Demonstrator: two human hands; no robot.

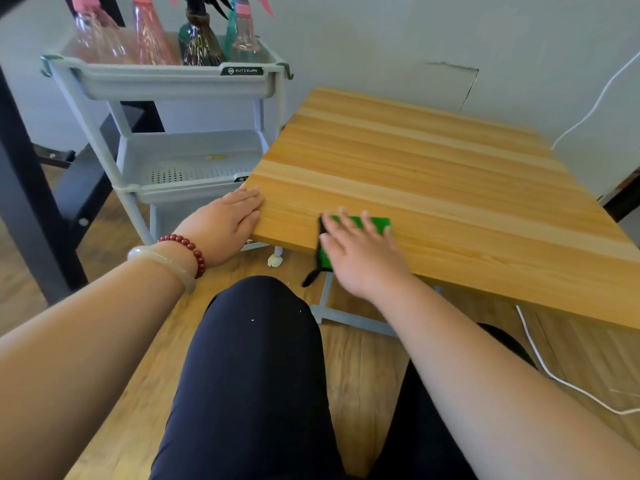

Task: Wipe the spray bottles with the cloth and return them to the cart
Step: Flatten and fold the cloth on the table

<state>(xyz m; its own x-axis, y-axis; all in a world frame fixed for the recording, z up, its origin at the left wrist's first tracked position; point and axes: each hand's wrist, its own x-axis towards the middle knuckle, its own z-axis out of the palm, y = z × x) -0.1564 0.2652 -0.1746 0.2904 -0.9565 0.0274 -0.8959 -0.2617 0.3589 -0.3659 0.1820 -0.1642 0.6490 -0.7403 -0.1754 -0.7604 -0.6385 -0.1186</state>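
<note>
- Spray bottles (152, 39) stand upright in a row in the top tray of a pale grey cart (173, 81), at the upper left of the view; their tops are cut off by the frame edge.
- From left to right there is a clear bottle (93, 36), a pink one, a dark green patterned one (201, 43) and a clear teal-tinted one (244, 39) with a pink collar.
- The cart stands just beside the desk's left edge. Its middle tray (194, 161), with a perforated floor, shows below the top one.
- A green cloth (360, 223) lies on the near edge of the wooden desk (433, 174), well apart from the bottles. Part of it folds down over the edge, and a black loop (313, 275) hangs from it.
- The right hand (360, 251) rests flat on the cloth, fingers straight and spread, gripping nothing.
- The left hand (225, 223) lies flat on the desk's near left corner, fingers straight and together, holding nothing.
- The left wrist wears a string of red beads (188, 245) and a pale bangle (162, 261).
- Below the arms are the person's knees in dark trousers (256, 341), above a wood-look floor.
- A white cable (554, 372) runs across the floor at the right, under the desk.
</note>
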